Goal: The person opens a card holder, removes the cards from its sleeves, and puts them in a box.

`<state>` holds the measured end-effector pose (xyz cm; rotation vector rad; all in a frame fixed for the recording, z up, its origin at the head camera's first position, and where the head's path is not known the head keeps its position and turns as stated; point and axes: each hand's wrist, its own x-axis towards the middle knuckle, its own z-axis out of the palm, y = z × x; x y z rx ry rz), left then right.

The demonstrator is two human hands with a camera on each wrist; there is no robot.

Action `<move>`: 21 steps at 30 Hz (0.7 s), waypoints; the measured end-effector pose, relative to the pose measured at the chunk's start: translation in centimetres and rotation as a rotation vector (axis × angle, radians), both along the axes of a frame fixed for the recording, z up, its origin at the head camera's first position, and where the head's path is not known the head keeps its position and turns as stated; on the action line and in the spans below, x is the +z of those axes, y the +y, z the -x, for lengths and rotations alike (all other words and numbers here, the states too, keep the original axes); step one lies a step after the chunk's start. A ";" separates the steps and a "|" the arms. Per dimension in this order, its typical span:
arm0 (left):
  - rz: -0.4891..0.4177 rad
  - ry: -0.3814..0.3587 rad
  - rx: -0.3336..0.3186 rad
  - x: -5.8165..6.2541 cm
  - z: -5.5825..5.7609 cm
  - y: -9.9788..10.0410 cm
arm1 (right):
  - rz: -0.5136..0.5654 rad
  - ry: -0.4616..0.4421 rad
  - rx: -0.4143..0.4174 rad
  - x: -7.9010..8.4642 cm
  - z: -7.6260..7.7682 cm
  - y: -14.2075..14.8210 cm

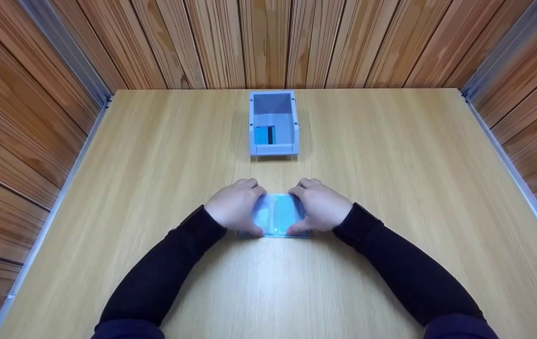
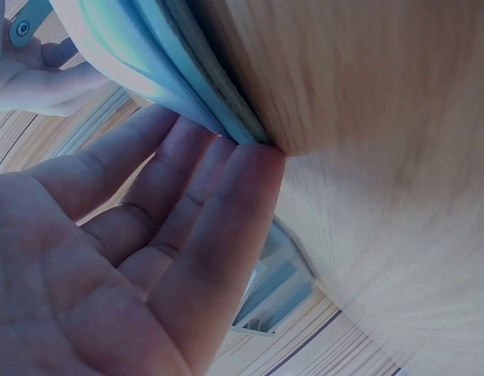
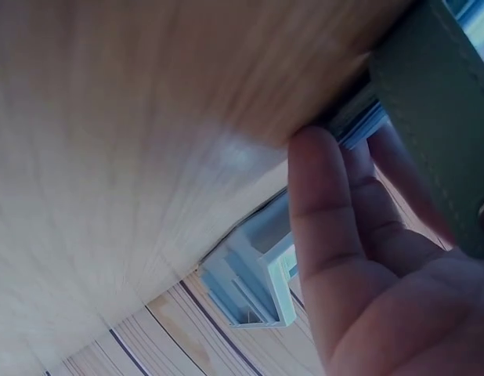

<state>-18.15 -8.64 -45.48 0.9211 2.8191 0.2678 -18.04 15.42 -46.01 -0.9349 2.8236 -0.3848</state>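
Note:
A card holder (image 1: pixel 275 214) lies spread open on the table, with clear shiny sleeves over light blue. My left hand (image 1: pixel 236 205) grips its left half, fingers at the far edge and thumb at the near edge. On the other half, my right hand (image 1: pixel 323 205) holds it the same way. In the left wrist view, the left fingertips (image 2: pixel 254 160) touch the stacked edge of the card holder (image 2: pixel 203 78), close to the tabletop. A stitched dark green strap (image 3: pixel 430 125) with a snap crosses in front of the right fingers in the right wrist view.
Beyond the hands, near the table's back edge, stands a grey-blue box (image 1: pixel 274 150) with an open top. Inside it lies a blue piece with a dark stripe (image 1: pixel 264 135). Wood-plank walls (image 1: pixel 268 42) and metal posts (image 1: pixel 68 47) bound the table.

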 end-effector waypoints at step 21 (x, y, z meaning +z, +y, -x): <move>0.002 0.001 -0.009 0.1 0.0 0.0 | 0.001 -0.041 -0.033 0.1 0.0 -0.1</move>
